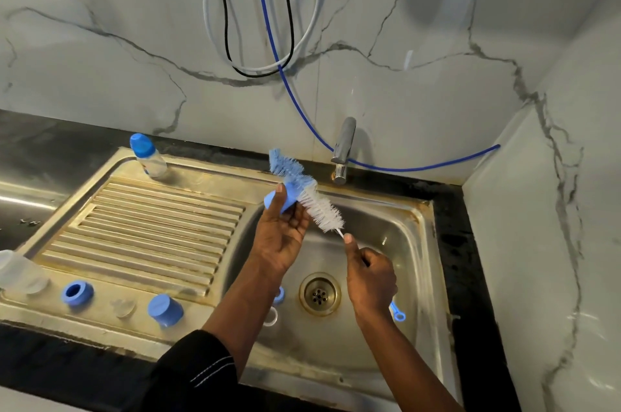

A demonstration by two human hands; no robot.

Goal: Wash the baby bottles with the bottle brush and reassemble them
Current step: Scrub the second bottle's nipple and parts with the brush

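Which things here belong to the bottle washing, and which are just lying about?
In the job: bottle brush in the right hand, blue part in the left hand, capped bottle, blue collar, blue cap, clear teat, clear bottle.
Just there: tap, blue hose, looped cables.

Basin (386, 236) is set right of drainboard (151, 226). Tap (342, 149) is mounted behind basin; drain (319, 294) is set in its floor. Bottle (148, 156) is stood at drainboard's back left corner. Along drainboard's front are placed, left to right: second bottle (16, 272), ring (77, 292), disc (123, 308), cap (165, 309). Brush (319, 210) is held over basin, with left hand (282, 236) and held cap (277, 204) at its left side and right hand (369, 273) at its near end. Small ring (270, 317) is seen in basin, left of drain.
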